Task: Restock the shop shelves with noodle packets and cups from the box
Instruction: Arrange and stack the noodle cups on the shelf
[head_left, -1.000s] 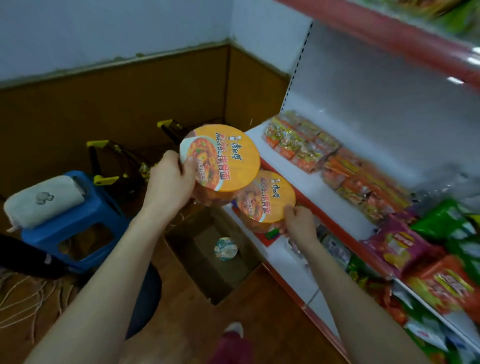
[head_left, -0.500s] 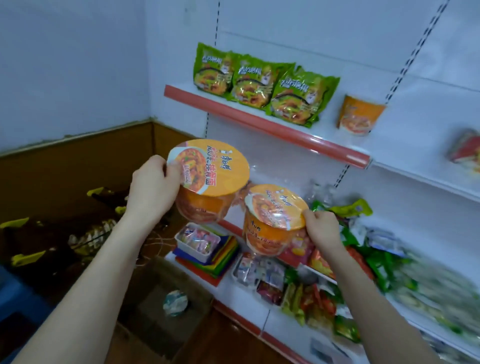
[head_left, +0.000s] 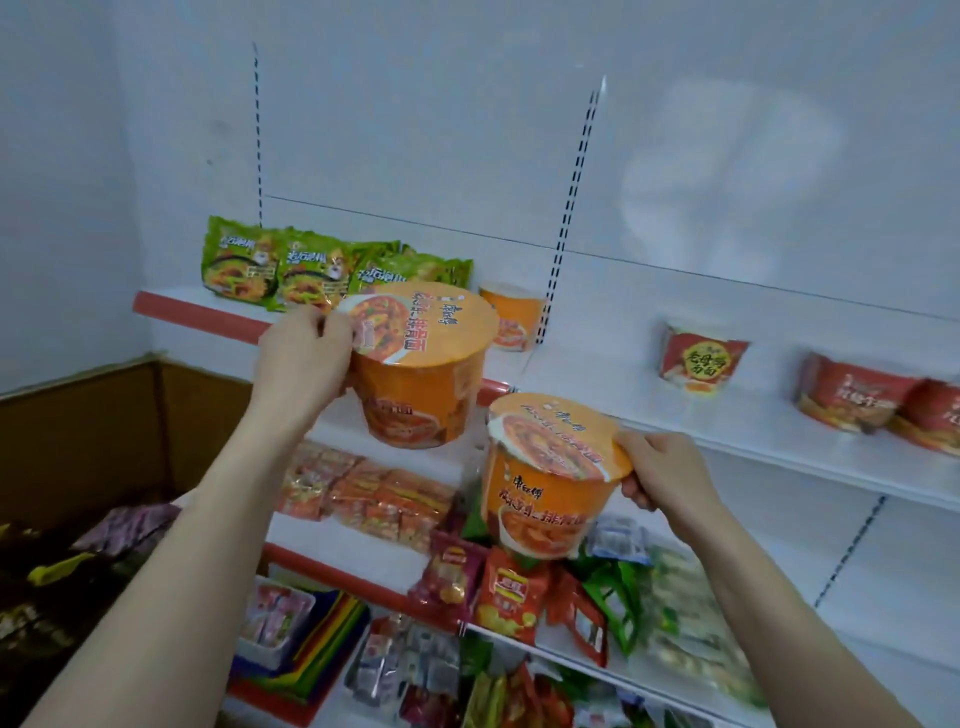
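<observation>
The left hand (head_left: 301, 358) grips the upper cup (head_left: 421, 384), an orange noodle cup, fingers curled round the lid's edge and side wall. It holds the cup upright before the lip of the top shelf (head_left: 597, 374), at about ten o'clock from the view's centre. The right hand (head_left: 667, 475) pinches the lower cup (head_left: 545, 493) by its rim, thumb on the lid and fingers under the lip, at five o'clock from the first cup; whether the two touch I cannot tell. Gripping at the rim probably leaves each base free to land flat. A shelved orange cup (head_left: 511, 317) of the same kind stands at one o'clock from the upper cup, with green packets (head_left: 291, 273) at eleven o'clock and red cups (head_left: 701, 358) off at three o'clock. So the bare stretch beside that matching cup looks the likely destination. The box is not in view.
</observation>
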